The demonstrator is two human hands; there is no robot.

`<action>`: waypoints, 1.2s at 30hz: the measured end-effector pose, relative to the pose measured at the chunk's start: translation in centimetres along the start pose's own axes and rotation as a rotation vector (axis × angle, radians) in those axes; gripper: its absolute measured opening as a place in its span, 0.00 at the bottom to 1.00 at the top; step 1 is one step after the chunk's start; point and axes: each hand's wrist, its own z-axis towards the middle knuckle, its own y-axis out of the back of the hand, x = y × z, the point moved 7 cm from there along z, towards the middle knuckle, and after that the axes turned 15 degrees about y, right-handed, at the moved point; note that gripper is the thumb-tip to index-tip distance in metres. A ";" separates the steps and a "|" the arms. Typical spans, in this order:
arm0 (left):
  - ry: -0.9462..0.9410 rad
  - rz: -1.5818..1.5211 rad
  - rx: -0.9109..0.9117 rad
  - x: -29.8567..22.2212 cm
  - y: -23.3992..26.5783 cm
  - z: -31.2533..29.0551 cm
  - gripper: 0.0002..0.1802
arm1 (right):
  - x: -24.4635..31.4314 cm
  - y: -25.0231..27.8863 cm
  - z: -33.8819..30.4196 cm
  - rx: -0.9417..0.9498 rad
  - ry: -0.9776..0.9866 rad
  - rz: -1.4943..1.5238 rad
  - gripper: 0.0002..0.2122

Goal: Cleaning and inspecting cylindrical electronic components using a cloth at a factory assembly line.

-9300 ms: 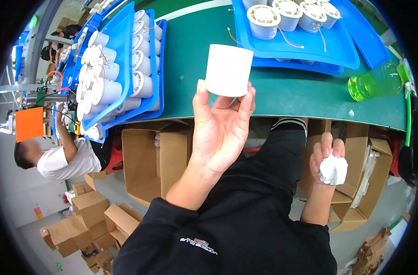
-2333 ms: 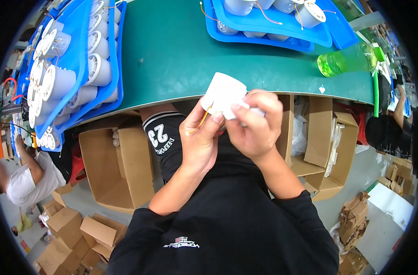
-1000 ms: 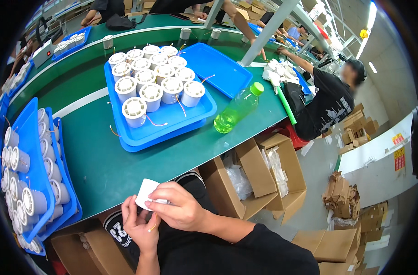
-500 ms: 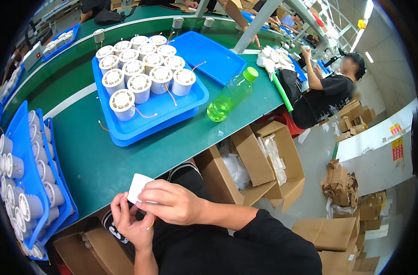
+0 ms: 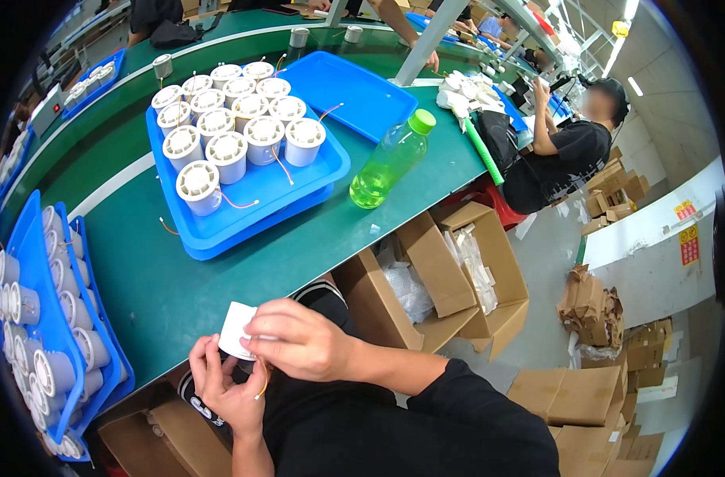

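Note:
Close to my body, just off the table's front edge, a white cylindrical motor housing [image 5: 236,331] is held tilted between both hands. My left hand [image 5: 229,393] is closed around its lower part from below. My right hand [image 5: 303,342] grips its right side with thumb and fingers. A thin orange wire [image 5: 262,385] hangs below the right hand, beside the left thumb; where it joins the housing is hidden by my fingers. Ahead, similar white housings [image 5: 226,157] with slotted tops and thin wires stand upright in a stacked blue tray [image 5: 259,208].
A green bottle [image 5: 388,163] stands right of the tray, before a bare blue tray [image 5: 349,91]. Steeply tilted blue trays [image 5: 76,350] of housings are at left. Open cardboard boxes [image 5: 434,278] sit below the table edge. A person [image 5: 573,147] works at the right.
The view has shifted slightly, so the tray and bottle appear further left. The housing is turned a little, showing more of its side, and more of the orange wire shows below my right hand.

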 end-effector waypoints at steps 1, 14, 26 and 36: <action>-0.004 -0.009 0.025 -0.1 0.1 -0.1 0.30 | -0.2 0.0 -0.1 -0.007 -0.018 -0.009 0.15; -0.073 -0.020 -0.043 -1.9 0.4 2.1 0.32 | -4.9 4.5 -2.5 -0.116 -0.287 -0.329 0.11; -0.085 -0.113 -0.045 -1.7 1.5 2.0 0.34 | -4.4 4.2 -4.2 -0.173 -0.381 -0.282 0.10; -0.128 -0.045 -0.057 -2.3 1.3 1.6 0.34 | -3.0 4.2 -2.9 -0.171 -0.267 -0.275 0.11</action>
